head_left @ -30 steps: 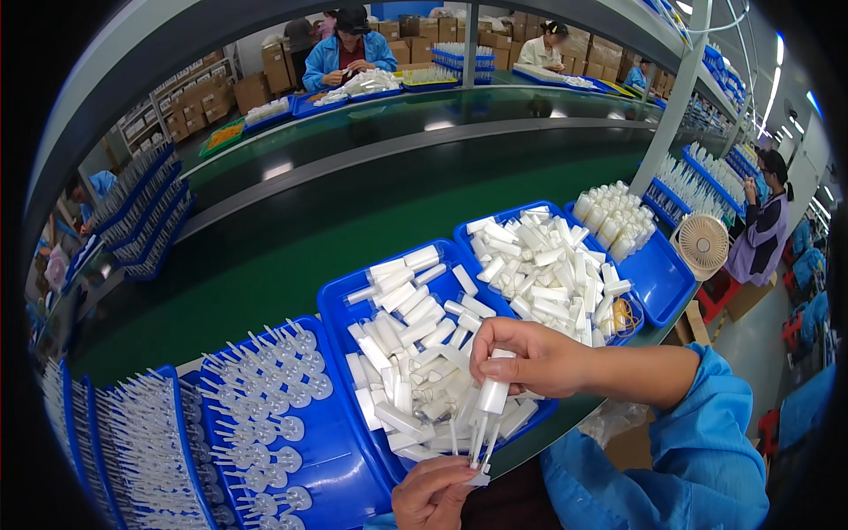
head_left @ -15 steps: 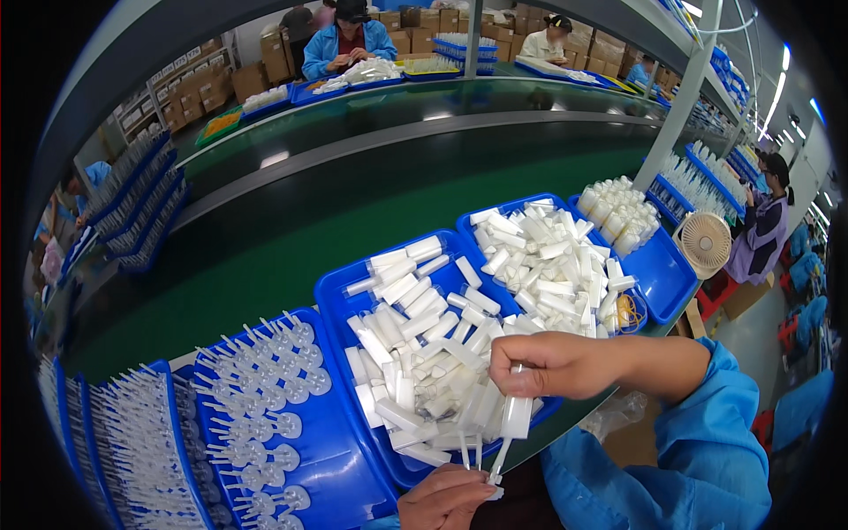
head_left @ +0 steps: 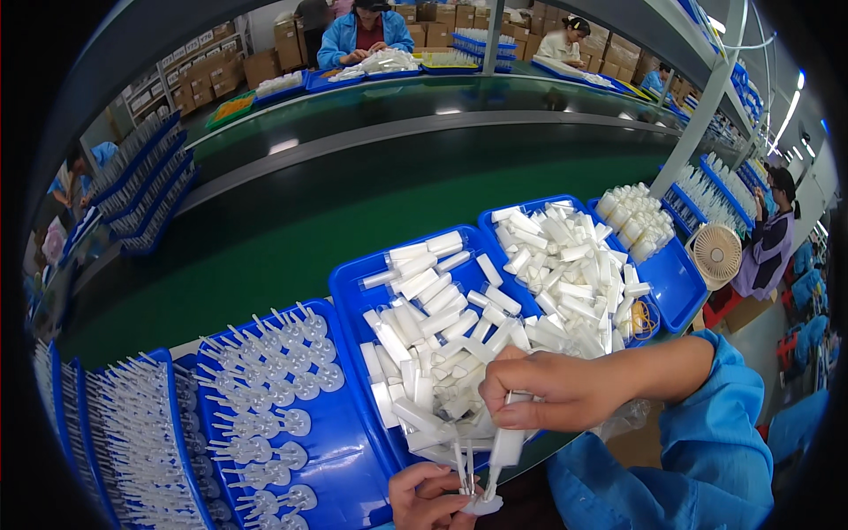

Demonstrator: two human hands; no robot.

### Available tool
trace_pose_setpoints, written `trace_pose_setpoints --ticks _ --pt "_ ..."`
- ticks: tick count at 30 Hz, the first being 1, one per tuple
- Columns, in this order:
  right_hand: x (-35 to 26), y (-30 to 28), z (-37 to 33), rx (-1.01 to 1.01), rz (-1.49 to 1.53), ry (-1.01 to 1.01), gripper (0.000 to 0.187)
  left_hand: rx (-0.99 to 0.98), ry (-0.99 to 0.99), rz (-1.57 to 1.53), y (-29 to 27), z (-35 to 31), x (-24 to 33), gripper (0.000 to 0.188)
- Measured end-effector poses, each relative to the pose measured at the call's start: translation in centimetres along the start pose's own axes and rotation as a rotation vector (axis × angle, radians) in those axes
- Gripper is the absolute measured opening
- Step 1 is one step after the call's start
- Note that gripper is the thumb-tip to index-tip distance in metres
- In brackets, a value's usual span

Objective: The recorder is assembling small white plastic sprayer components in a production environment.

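My right hand (head_left: 561, 386) grips a white rectangular plastic sleeve (head_left: 508, 447) from above, fingers closed round its upper end. Below it, my left hand (head_left: 426, 500) pinches a translucent stemmed piece (head_left: 481, 505) with a round base and several thin upright stems. The sleeve's lower end is at one of the stems; whether the stem is inside it I cannot tell. Both hands are at the front edge of a blue tray (head_left: 341, 300) heaped with white sleeves (head_left: 435, 316). Left of it, another blue tray (head_left: 346, 452) carries rows of clear stemmed pieces (head_left: 287, 375).
A further tray of white pieces (head_left: 574, 265) stands to the right, with yellow rubber bands (head_left: 640, 318). Beyond are bundled white tubes (head_left: 638, 216) and a beige fan (head_left: 715, 252). Stacked trays (head_left: 132, 397) stand far left. Behind runs a green conveyor belt (head_left: 353, 194); co-workers sit across it.
The whole view has shifted slightly. My left fingers have shifted on the stemmed piece, and its round base shows more. My right hand and the sleeve have come slightly lower and left.
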State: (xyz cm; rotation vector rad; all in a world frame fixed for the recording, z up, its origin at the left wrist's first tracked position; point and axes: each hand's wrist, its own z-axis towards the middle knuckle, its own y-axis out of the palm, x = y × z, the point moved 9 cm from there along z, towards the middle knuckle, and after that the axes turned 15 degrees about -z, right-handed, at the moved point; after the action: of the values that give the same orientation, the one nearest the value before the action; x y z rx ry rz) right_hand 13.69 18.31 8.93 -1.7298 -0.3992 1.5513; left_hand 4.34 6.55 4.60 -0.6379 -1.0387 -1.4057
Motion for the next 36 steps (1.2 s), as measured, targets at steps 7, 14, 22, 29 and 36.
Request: trace_pose_setpoints --ticks 7,14,22,29,36 --pt "0.4 1.9 0.8 -0.143 0.28 0.117 0.01 0.044 -0.086 -0.043 -0.8 -0.3 -0.4 0.021" --pt "-2.6 3.3 1.4 0.018 0.126 -0.207 0.007 0.084 -0.091 -0.068 -0.9 0.0 -0.3 0.02" --pt "5.4 -1.2 5.9 0.2 -0.122 -0.012 0.027 0.349 -0.231 -0.45 -2.5 -1.5 -3.0 0.021" --pt "9.7 0.5 7.6 -0.164 -1.103 -0.111 0.021 0.356 -0.191 -0.394 -2.3 -1.6 -2.0 0.019" --pt "7.0 -3.1 4.6 0.216 -0.298 0.115 0.026 0.221 -0.158 -0.118 -1.6 -1.0 -0.8 0.013"
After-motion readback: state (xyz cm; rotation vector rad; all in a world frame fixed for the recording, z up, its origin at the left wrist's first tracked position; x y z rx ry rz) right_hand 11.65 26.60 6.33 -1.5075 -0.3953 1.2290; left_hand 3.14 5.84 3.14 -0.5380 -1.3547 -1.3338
